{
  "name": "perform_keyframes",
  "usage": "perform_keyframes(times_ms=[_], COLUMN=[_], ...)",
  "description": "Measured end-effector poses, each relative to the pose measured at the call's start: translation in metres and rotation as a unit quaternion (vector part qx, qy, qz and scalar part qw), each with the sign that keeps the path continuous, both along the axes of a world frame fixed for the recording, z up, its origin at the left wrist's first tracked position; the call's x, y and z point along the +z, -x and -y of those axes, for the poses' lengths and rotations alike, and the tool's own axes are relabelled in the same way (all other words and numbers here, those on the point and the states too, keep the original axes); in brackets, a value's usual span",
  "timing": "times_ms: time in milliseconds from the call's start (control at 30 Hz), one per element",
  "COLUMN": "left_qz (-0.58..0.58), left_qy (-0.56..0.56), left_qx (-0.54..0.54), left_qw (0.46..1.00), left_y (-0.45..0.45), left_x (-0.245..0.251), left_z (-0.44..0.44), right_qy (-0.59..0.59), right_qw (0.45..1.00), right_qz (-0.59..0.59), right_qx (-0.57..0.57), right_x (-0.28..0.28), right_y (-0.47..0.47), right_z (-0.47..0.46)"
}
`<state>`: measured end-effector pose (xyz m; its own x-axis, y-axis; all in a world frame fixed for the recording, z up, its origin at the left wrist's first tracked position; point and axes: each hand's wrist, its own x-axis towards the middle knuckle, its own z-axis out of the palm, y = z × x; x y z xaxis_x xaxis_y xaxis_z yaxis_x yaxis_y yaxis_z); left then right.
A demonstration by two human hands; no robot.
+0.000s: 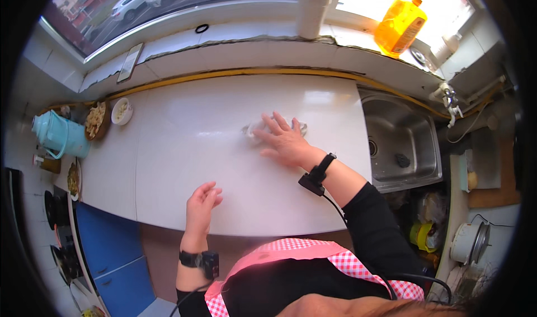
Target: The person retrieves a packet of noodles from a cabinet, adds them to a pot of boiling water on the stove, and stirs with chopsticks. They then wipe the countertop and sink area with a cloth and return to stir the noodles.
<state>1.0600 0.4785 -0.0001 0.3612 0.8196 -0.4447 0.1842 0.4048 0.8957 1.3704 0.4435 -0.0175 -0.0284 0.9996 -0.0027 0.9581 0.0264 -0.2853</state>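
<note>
My right hand [285, 143] lies flat with spread fingers on a crumpled pale cloth [301, 128], which rests on the white countertop [176, 157]. Most of the cloth is hidden beneath the palm and fingers. Over the counter's front part, to the left, is my left hand [204, 201]. Its fingers are loosely bent, and no object shows in it. Each wrist wears a black strap with a small device and a cable.
Left end: a light-blue thermos jug [63, 134], a brown bowl of food pieces [96, 122], a small white bowl [122, 111] and a plate of food [74, 178]. Right: a steel sink [402, 136] and tap [449, 98]. On the windowsill: a phone [130, 62] and an orange pump bottle [398, 27].
</note>
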Motion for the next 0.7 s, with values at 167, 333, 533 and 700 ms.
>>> perform_keyframes(times_ms=[167, 333, 533, 700], left_qz=[0.006, 0.025, 0.016, 0.017], left_qy=[0.01, 0.013, -0.011, 0.003], left_qx=[0.133, 0.272, 0.337, 0.314], left_qw=[0.991, 0.962, 0.941, 0.949], left_y=[0.092, 0.158, 0.192, 0.187], left_x=[0.009, 0.012, 0.007, -0.002], left_z=[0.033, 0.052, 0.045, 0.026], right_qy=[0.019, 0.149, -0.051, -0.076], right_qw=[1.0, 0.948, 0.948, 0.996], right_qz=[0.0, -0.274, -0.096, -0.049], right_qx=[-0.022, 0.062, 0.301, 0.005], right_x=[-0.009, -0.009, -0.033, -0.041], right_y=[0.054, 0.202, 0.274, 0.162], right_z=[-0.036, -0.028, -0.04, -0.064])
